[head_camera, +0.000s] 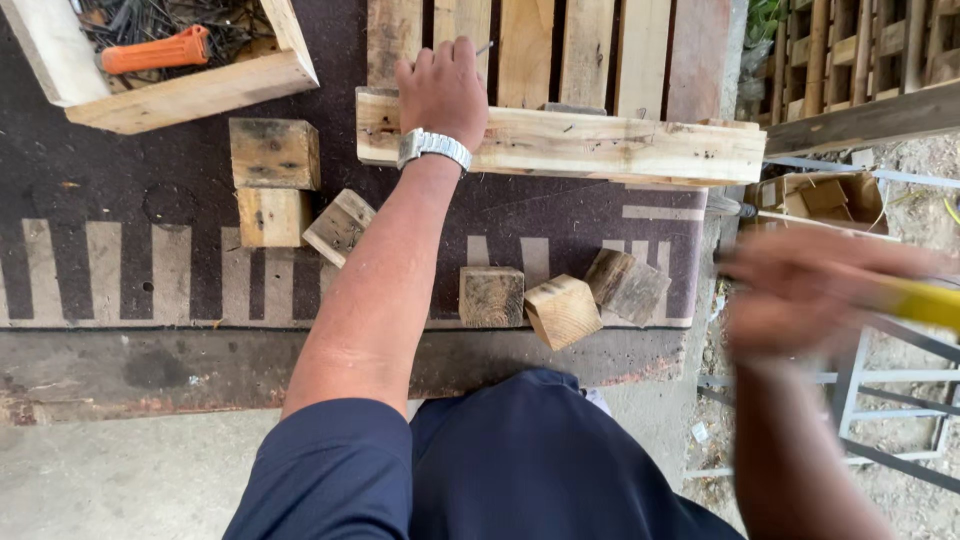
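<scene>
Timber beam (600, 145) lies on worktop (120, 270) | left hand (442, 92) pins nail (484, 47) upright on it | right hand (800, 290), blurred, grips yellow handle (925, 303)

Outdoor workbench in daylight

A dark mat (560, 215) with pale stripes covers the bench beneath the hand; bare concrete floor (130, 480) lies nearer the body, gravel ground (900, 470) and stacked slatted pallets (860, 50) to the right.
</scene>
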